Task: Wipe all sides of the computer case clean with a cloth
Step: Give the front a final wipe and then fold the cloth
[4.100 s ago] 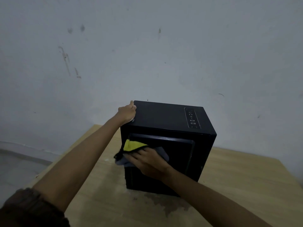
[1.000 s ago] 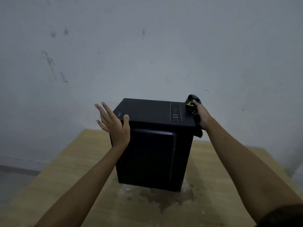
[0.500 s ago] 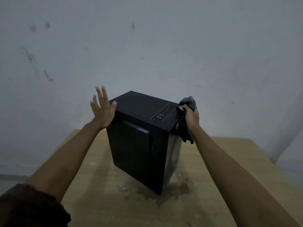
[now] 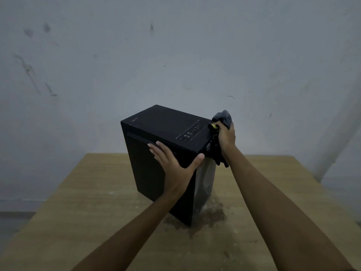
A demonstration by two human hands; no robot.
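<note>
Two bare hands are on a black computer case (image 4: 168,130) that stands upright on a pale wooden table (image 4: 97,192), turned so that one vertical corner faces the camera. The left hand (image 4: 172,161) lies open against the near top corner. Its fingers (image 4: 156,147) are straight and flat on the dark matte panel to the left of the corner, just under the top edge, and its thumb (image 4: 198,159) is stretched round the corner onto the glossy side panel (image 4: 205,184). The right hand (image 4: 226,137) is at the far right top edge of the case, its fingers curled tightly round a bunched cloth (image 4: 223,117). A grey fold of the cloth sticks up above the fist, a small patch of yellow shows by the knuckles, and a dark part hangs down beside the glossy panel. Whether the cloth presses on the case or only hangs next to it cannot be told. Along the right side of the case's top runs a narrow strip of ports and buttons (image 4: 190,132). A dark, rough stain (image 4: 213,216) marks the table at the foot of the case's near corner. Behind the table rises a grey wall (image 4: 175,45) with a few smudges
</note>
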